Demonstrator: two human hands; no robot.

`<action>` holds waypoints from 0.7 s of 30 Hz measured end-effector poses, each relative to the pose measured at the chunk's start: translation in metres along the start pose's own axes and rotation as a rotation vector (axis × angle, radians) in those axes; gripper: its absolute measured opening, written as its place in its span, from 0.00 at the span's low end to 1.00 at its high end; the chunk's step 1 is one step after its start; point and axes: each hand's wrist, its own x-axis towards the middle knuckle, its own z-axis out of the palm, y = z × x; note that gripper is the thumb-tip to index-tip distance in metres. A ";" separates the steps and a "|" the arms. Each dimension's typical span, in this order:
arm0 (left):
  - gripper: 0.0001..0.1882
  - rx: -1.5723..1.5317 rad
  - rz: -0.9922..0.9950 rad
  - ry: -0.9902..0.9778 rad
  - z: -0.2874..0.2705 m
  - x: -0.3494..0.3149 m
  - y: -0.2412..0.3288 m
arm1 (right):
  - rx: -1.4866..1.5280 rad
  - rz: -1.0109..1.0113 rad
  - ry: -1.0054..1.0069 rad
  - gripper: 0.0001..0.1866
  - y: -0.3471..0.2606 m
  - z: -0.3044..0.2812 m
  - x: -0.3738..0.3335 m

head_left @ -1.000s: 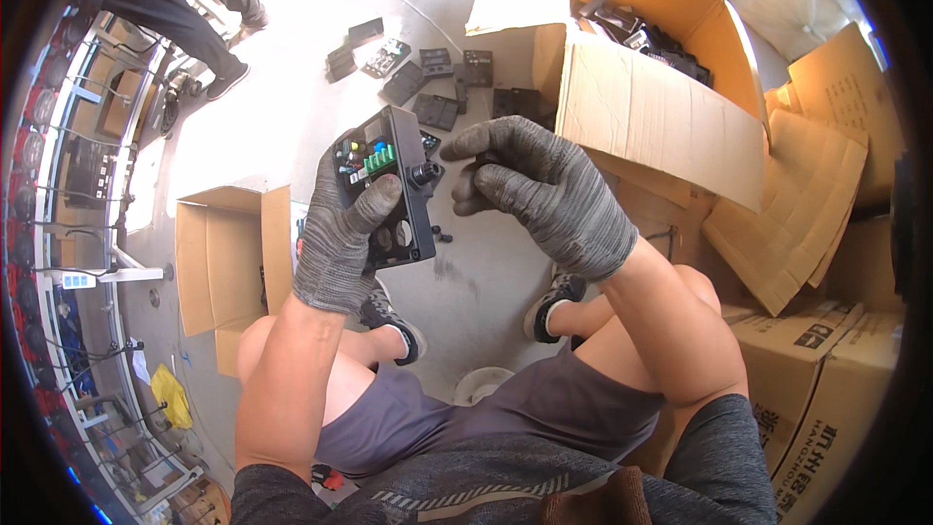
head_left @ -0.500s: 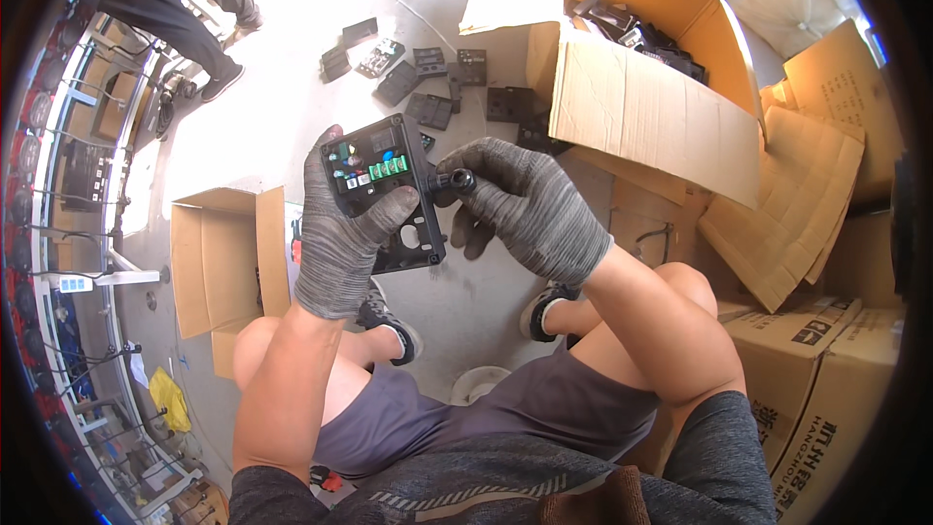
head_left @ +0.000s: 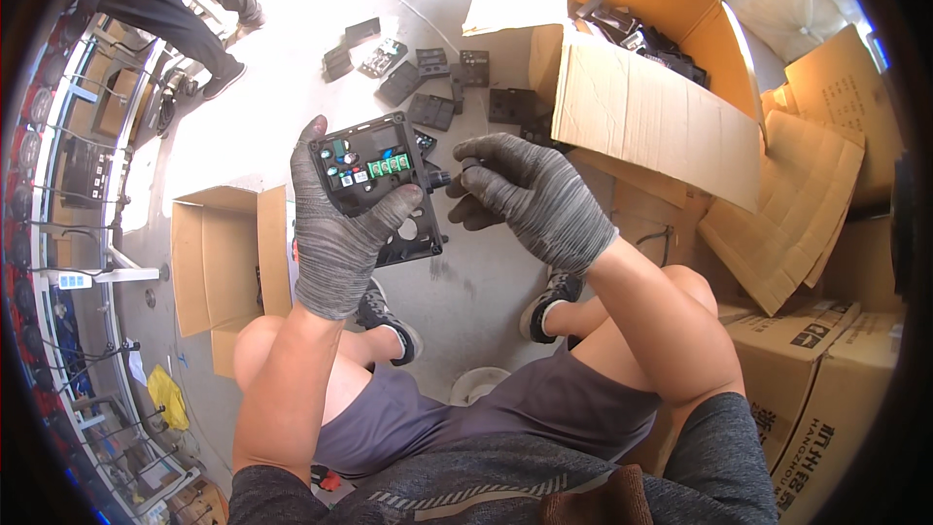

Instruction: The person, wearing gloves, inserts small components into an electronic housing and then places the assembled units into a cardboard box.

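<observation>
My left hand (head_left: 335, 243), in a grey knit glove, grips a black plastic housing (head_left: 365, 198) from its left side, thumb across the front. Inside the housing is a circuit board with a green terminal block (head_left: 390, 165) and small blue and white parts. A threaded black cable fitting (head_left: 440, 179) sticks out of the housing's right edge. Just right of that fitting is my gloved right hand (head_left: 549, 202), its fingers curled and thumb drawn against them. What sits between those fingertips, if anything, is hidden.
Several black housings (head_left: 431, 111) lie on the floor ahead. A large carton (head_left: 651, 102) of black parts stands at the far right, a smaller open carton (head_left: 219, 258) at left. Flattened cardboard (head_left: 787, 204) leans at right. Another person's legs (head_left: 180, 15) are at far left.
My right hand has shifted slightly right, away from the fitting, and its fingers have curled in. The round black cap seen at its fingertips is now out of sight. The housing has tilted slightly.
</observation>
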 end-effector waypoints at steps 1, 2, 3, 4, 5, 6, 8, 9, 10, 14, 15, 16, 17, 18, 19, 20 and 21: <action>0.52 -0.006 0.010 -0.011 0.000 0.000 -0.001 | 0.000 0.000 0.000 0.16 0.000 0.000 0.000; 0.52 -0.012 0.020 -0.022 0.001 0.000 -0.001 | 0.003 0.001 -0.023 0.16 0.001 0.000 -0.001; 0.52 -0.013 0.021 -0.022 0.001 -0.001 -0.001 | 0.006 0.003 -0.047 0.17 0.002 0.001 -0.001; 0.53 -0.001 0.035 -0.029 0.002 -0.001 -0.001 | 0.006 0.003 -0.046 0.17 0.001 0.001 -0.002; 0.54 0.011 0.049 -0.034 0.002 -0.001 -0.002 | -0.023 -0.005 -0.044 0.16 0.002 0.002 -0.002; 0.54 0.011 0.049 -0.034 0.002 -0.001 -0.001 | -0.051 -0.013 -0.041 0.16 0.002 0.002 -0.002; 0.55 0.044 0.037 -0.037 0.002 -0.002 0.003 | -0.055 -0.008 -0.040 0.16 0.002 0.003 -0.001; 0.55 0.045 0.037 -0.037 0.001 -0.001 0.002 | -0.059 -0.005 -0.039 0.16 0.002 0.003 -0.002; 0.56 0.042 0.047 -0.046 0.000 -0.001 0.000 | -0.059 -0.005 -0.040 0.16 0.002 0.004 -0.002; 0.58 0.053 0.052 -0.081 0.001 -0.003 0.002 | -0.046 -0.033 -0.068 0.15 0.004 0.005 -0.002; 0.58 0.053 0.052 -0.081 0.002 -0.004 0.002 | -0.057 -0.057 -0.103 0.15 0.005 0.005 -0.002; 0.58 0.034 0.043 -0.080 0.002 -0.004 0.003 | -0.057 -0.057 -0.103 0.15 0.007 0.004 -0.003; 0.58 0.015 0.034 -0.079 0.002 -0.004 0.003 | -0.032 -0.087 -0.099 0.15 0.010 0.005 -0.003; 0.58 0.015 0.035 -0.078 0.001 -0.003 0.001 | -0.008 -0.116 -0.096 0.15 0.011 0.005 -0.004; 0.57 0.057 0.073 -0.070 -0.001 -0.002 -0.003 | -0.008 -0.117 -0.097 0.15 0.011 0.004 -0.004; 0.57 0.099 0.111 -0.062 -0.001 -0.001 -0.005 | 0.001 -0.116 -0.098 0.16 0.011 0.003 -0.004; 0.57 0.099 0.112 -0.062 -0.001 -0.001 -0.005 | 0.010 -0.114 -0.098 0.16 0.011 0.003 -0.004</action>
